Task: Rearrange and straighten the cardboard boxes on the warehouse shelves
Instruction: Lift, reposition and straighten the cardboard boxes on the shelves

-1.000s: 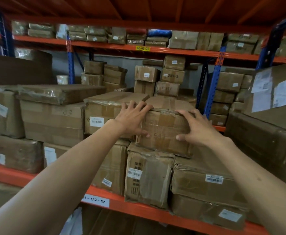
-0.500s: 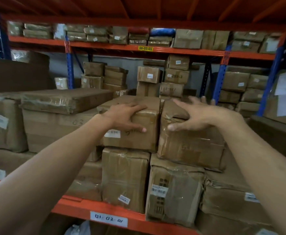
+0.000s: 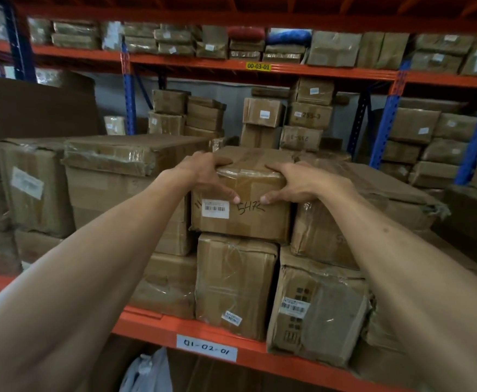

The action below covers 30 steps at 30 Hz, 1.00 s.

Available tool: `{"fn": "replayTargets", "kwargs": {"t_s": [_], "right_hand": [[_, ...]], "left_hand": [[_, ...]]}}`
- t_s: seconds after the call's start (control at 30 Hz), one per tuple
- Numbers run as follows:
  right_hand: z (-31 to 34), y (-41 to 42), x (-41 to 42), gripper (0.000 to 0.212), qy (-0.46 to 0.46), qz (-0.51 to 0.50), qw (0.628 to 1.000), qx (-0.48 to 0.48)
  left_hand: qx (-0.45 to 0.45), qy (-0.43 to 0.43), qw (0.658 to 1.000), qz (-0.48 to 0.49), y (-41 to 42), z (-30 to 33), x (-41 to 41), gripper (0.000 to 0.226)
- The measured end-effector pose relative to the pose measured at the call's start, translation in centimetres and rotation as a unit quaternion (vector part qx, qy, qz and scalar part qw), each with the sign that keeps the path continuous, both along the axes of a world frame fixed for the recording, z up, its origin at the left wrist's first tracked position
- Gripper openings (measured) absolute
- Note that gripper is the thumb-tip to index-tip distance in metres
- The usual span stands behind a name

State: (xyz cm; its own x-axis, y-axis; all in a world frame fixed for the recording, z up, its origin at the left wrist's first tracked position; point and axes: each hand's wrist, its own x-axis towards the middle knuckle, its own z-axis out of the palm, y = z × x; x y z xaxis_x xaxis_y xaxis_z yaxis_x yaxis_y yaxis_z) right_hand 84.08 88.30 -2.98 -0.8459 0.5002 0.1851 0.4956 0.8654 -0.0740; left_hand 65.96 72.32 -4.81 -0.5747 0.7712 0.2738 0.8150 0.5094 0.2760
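Boxes filled the shelf, whose orange front beam carried a label reading 01-02-01. Nearest the camera, both forearms reached in over that beam. The left hand and the right hand gripped the top front edge of one box, marked 5472 by hand beside a barcode sticker. Fingers of both hands were curled over its taped top, thumbs pressed against the front face, the two thumbs close together near the middle. This box sat on a taller carton below, touching a crumpled, tape-wrapped box on its right. Farther back stood smaller stacks.

Risks, as a judgement: with both hands so near the centre, the box could swivel if pulled. Glossy tape under the fingers might let them slip. Dragging it could also catch the crumpled neighbour and shift it.
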Motion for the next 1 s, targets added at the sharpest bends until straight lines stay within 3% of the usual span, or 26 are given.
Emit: {"fn": "replayTargets", "kwargs": {"t_s": [0.27, 0.4, 0.47, 0.6, 0.7, 0.77, 0.87, 1.0], "right_hand": [[-0.2, -1.3, 2.3, 0.087, 0.059, 0.040, 0.997, 0.002], [-0.5, -1.6, 2.7, 0.085, 0.085, 0.037, 0.996, 0.006], [-0.8, -1.5, 2.8, 0.089, 0.074, 0.031, 0.997, 0.007], [-2.0, -0.2, 4.7, 0.111, 0.057, 0.022, 0.998, 0.006], [-2.9, 2.0, 8.1, 0.109, 0.086, 0.026, 0.995, 0.030], [-3.1, 3.7, 11.0, 0.102, 0.090, 0.019, 0.994, 0.064], [-2.8, 6.5, 15.6, 0.114, 0.069, -0.045, 0.994, 0.076], [-2.8, 8.7, 19.5, 0.131, 0.068, -0.100, 0.993, 0.000]], "left_hand": [[0.050, 0.015, 0.999, -0.014, -1.7, -0.5, 1.5, 0.131], [0.005, 0.019, 1.000, -0.006, -2.2, -0.3, 2.1, 0.131], [-0.032, 0.062, 0.998, 0.007, -1.7, -0.6, 2.8, 0.133], [-0.009, 0.165, 0.986, 0.017, -1.4, -2.1, 3.7, 0.132], [0.008, 0.241, 0.970, -0.012, -0.6, -2.8, 4.8, 0.129], [0.034, 0.255, 0.963, -0.084, 1.1, -2.5, 6.5, 0.128], [0.030, 0.262, 0.949, -0.170, 4.8, -2.1, 10.3, 0.126], [-0.010, 0.276, 0.945, -0.176, 9.5, -1.8, 14.6, 0.129]]}}
